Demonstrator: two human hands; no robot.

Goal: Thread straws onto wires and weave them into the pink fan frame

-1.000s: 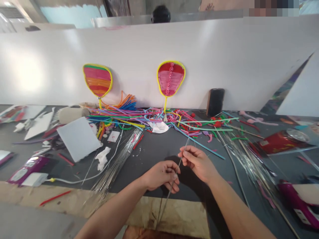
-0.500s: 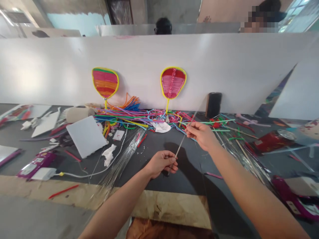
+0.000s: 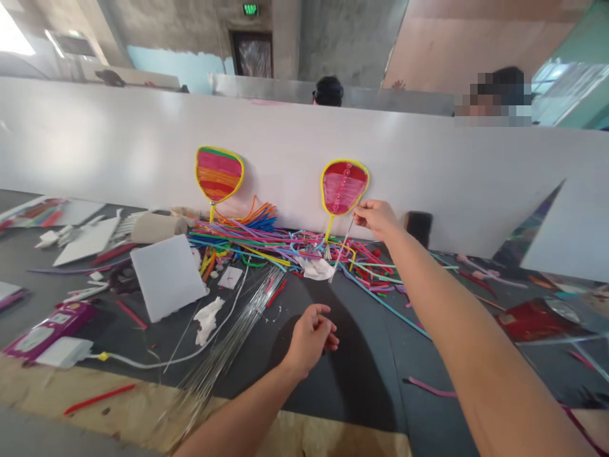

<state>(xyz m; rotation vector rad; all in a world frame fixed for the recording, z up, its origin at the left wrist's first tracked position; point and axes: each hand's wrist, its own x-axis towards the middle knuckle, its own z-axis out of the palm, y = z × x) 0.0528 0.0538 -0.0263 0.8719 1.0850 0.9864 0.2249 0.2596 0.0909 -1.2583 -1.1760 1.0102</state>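
Right hand: grip pinched together on the upper end of a thin wire, just beside the pink fan-shaped piece; whether they touch cannot be told.
Thin wire: slants down from those fingertips, its lower end by the tissue; contact there is unclear.
Left hand: grip loosely curled, fingers apart, nothing seen in it, above the dark tabletop.
Coloured stems: heaped along the white board, near the wire.
Handling: pinched at one end, the wire would likely swing; a light pinch and slow wrist should keep its tip from snagging.
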